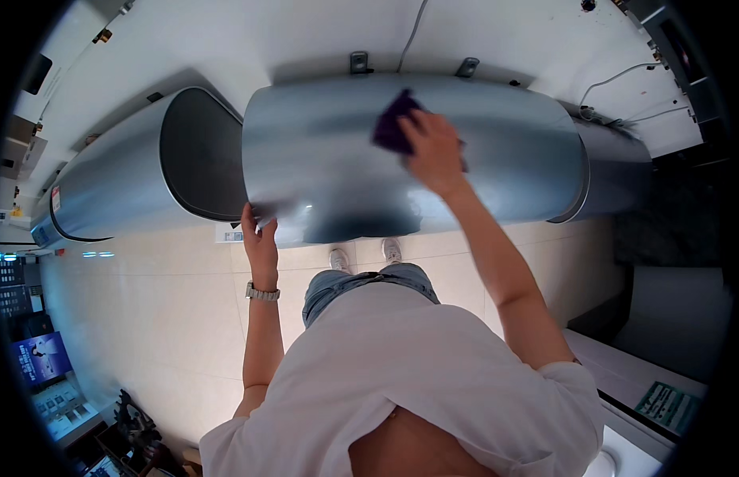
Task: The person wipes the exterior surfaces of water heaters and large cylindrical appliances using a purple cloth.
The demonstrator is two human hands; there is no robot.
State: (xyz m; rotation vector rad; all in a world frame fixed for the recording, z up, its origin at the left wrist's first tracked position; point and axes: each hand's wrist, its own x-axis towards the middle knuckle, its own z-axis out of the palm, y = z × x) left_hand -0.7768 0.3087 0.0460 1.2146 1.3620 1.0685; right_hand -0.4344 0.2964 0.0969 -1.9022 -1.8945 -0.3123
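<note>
Across the middle lies a large silver-blue cylindrical casing, which looks like a wall-mounted water heater. My right hand presses a dark purple cloth against its glossy upper face, fingers spread over the fabric; the cloth is slightly blurred. At the casing's lower left edge is my left hand, with a metal-band watch on the wrist. Its thumb and fingers are apart, close to or touching the rim, and no object shows in them. A blurred reflection of the hand shows on the shiny surface beside it.
A similar cylinder with a dark end cap is at the left, and a darker one adjoins at the right. Behind them, the white wall carries brackets and a grey cable. A counter is at lower right.
</note>
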